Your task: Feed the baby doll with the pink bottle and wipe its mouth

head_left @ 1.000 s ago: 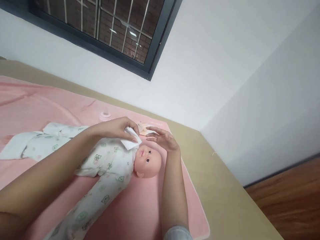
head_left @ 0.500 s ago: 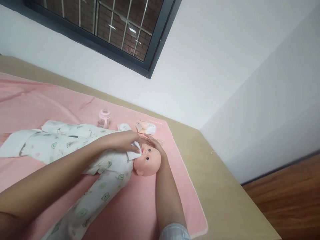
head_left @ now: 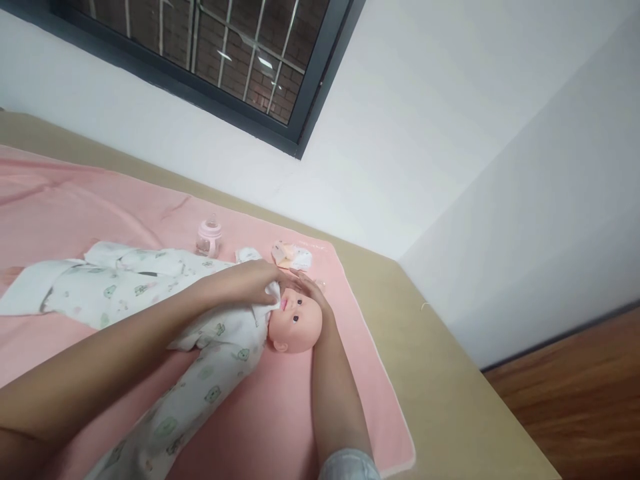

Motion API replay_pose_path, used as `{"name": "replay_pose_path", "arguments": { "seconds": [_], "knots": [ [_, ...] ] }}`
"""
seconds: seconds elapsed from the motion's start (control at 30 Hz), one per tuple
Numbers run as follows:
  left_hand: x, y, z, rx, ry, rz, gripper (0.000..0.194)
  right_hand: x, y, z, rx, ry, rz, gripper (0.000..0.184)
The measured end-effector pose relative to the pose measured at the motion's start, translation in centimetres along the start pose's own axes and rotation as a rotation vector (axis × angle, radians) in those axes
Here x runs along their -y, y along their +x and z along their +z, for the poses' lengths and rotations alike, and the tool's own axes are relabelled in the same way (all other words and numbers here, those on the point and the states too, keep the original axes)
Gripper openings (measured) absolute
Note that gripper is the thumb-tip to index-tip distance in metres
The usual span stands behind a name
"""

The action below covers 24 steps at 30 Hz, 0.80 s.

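Note:
A baby doll [head_left: 297, 325] in white pyjamas [head_left: 230, 333] with small green prints lies on its back on a pink blanket [head_left: 280, 407]. My left hand [head_left: 260, 279] is closed on a white wipe [head_left: 273, 297] at the doll's chin and neck, just below its pink mouth. Around the top and far side of the doll's head curves my right hand [head_left: 311, 290], with its fingers stretched out and touching or very close to the head. Part of the left fingers is hidden behind the hand and the wipe.
A baby bottle [head_left: 209, 238] with a pink collar and handle stands beyond the doll. Beside the doll's head lies a small white and orange cloth item or packet [head_left: 293, 255]. A wooden tabletop [head_left: 425, 373] borders the blanket, with a wall and a barred window [head_left: 240, 60] behind.
My left hand has drawn the wipe slightly down from the doll's mouth toward its chin, so the mouth shows now. My right hand has hardly moved.

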<state>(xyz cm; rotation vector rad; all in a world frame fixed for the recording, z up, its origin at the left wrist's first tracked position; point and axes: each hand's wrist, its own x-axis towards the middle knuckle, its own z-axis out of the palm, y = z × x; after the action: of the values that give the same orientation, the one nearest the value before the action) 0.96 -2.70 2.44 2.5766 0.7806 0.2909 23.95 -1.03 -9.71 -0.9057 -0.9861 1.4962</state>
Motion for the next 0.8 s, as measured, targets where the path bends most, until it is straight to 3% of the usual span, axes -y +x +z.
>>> {"name": "replay_pose_path", "arguments": {
  "seconds": [0.53,0.8],
  "knots": [
    [-0.5,0.3,-0.1,-0.029,0.067,-0.03,0.022,-0.5,0.8,-0.7,0.011,-0.02,0.001,0.03],
    [-0.3,0.5,0.1,-0.106,0.092,-0.028,0.017,-0.9,1.3,-1.3,0.014,-0.019,0.002,0.034]
  ]
}}
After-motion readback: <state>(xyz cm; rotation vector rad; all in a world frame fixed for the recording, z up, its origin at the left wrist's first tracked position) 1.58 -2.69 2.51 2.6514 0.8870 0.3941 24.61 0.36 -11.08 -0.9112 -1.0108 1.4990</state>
